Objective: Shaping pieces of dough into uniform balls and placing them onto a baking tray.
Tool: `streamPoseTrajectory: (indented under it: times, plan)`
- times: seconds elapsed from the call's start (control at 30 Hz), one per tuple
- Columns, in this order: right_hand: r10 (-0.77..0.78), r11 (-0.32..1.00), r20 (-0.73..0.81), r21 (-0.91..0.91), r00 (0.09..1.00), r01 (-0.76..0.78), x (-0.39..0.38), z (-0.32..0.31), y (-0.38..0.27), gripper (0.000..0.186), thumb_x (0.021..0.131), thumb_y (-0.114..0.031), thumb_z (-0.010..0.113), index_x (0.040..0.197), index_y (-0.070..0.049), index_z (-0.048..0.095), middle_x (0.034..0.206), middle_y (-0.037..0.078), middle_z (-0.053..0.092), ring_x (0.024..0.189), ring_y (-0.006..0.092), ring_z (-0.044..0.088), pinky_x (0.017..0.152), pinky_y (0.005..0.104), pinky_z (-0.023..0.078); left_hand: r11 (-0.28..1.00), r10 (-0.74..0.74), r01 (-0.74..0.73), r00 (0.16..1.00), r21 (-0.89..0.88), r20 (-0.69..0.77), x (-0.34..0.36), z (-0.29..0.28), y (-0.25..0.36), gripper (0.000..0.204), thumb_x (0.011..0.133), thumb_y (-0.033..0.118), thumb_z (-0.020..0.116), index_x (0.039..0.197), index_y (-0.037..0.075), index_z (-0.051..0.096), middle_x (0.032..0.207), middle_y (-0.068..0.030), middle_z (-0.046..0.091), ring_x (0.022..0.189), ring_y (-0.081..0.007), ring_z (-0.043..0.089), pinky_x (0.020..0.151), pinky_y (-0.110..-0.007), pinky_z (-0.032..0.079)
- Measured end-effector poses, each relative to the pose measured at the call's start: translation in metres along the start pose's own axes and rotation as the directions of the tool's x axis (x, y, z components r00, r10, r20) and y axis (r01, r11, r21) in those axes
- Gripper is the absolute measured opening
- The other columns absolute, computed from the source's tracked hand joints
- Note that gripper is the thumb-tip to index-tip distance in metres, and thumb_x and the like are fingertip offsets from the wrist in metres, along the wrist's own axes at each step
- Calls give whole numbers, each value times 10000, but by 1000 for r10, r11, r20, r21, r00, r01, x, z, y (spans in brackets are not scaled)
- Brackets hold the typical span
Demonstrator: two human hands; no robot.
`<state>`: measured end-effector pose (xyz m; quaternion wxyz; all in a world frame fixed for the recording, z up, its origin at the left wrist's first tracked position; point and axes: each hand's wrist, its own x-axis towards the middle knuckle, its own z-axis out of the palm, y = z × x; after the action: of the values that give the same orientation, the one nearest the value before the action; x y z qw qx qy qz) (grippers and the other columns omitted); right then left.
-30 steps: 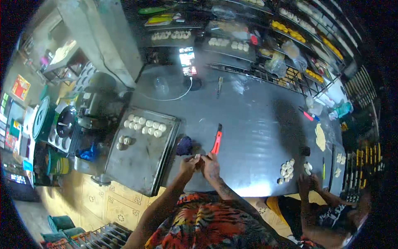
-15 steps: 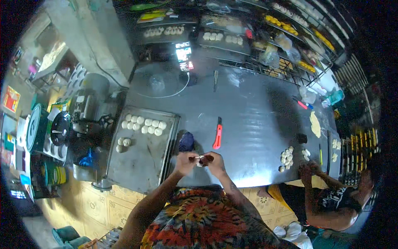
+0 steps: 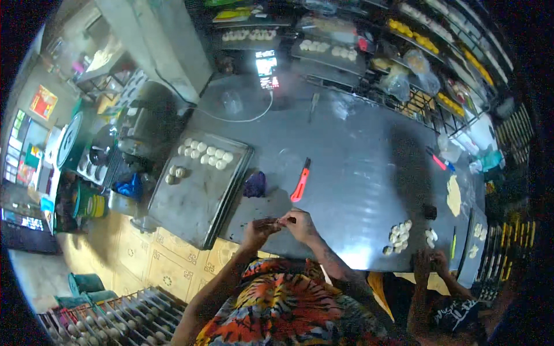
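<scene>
Just in front of my body, above the near edge of the dark table, my left hand (image 3: 262, 232) and my right hand (image 3: 300, 226) meet fingertip to fingertip. Both are closed around a small piece of dough, mostly hidden by the fingers. Beyond my left hand lies a purple lump (image 3: 255, 184), and a red box cutter (image 3: 300, 182) rests farther off to its right. On the left, a metal tray (image 3: 187, 199) holds rows of round white dough balls (image 3: 202, 153), with a few more set apart nearer me.
At right, another person's hands (image 3: 430, 262) work beside a cluster of dough pieces (image 3: 398, 236). A flat pale dough strip (image 3: 454, 195) lies beyond. A lit phone (image 3: 266, 69) with a white cable stands at the back, before loaded shelves (image 3: 329, 55). A machine (image 3: 147, 124) stands left.
My view has shifted, so the tray and table sit differently. My fingers have closed in, and the white and dark bit seen between them before is now mostly hidden.
</scene>
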<state>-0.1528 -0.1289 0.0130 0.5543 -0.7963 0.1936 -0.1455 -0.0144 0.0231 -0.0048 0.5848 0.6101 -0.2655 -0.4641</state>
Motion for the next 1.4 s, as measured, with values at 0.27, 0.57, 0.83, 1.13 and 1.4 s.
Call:
streamPoseTrajectory:
  times: [0.27,0.57,0.83,1.13,1.4]
  plan:
    - [-272,937,-52,-241,961,252,3,45,17,47,831,-26,689,865,-9,662,837,64,535,660,223,513,628,339,442,870,73,-88,996,484,51,-18,-23,29,230,912,144,606,1018,-20,729,911,-82,736,819,-162,652,731,-301,514]
    - [-123,976,-79,-189,989,106,102,106,-32,129,834,-6,684,953,-7,733,821,70,598,684,176,562,607,324,461,999,-23,39,897,26,-442,4,-124,37,375,886,163,678,1172,-80,658,951,-130,751,733,-189,663,658,-321,520]
    - [242,920,205,263,948,-292,209,215,-67,262,887,-3,656,1147,-9,693,1019,123,677,766,166,617,639,284,527,981,-121,34,876,-191,-467,-3,-249,56,322,912,117,683,1187,-51,674,996,-103,752,804,-143,659,736,-267,527]
    - [317,775,351,439,881,-454,193,176,-86,365,947,-23,621,1312,-24,598,1070,107,684,764,151,624,660,275,551,629,519,-274,845,727,-131,39,-380,61,409,933,41,531,1331,53,624,1406,-140,584,1309,-330,527,1058,-408,442]
    - [552,731,27,466,833,-499,41,37,-29,367,942,-31,641,1307,-29,603,989,74,689,762,144,657,640,253,531,94,434,-197,890,976,138,26,-353,70,569,922,86,512,1484,37,440,1536,-147,440,1414,-346,412,1174,-451,311]
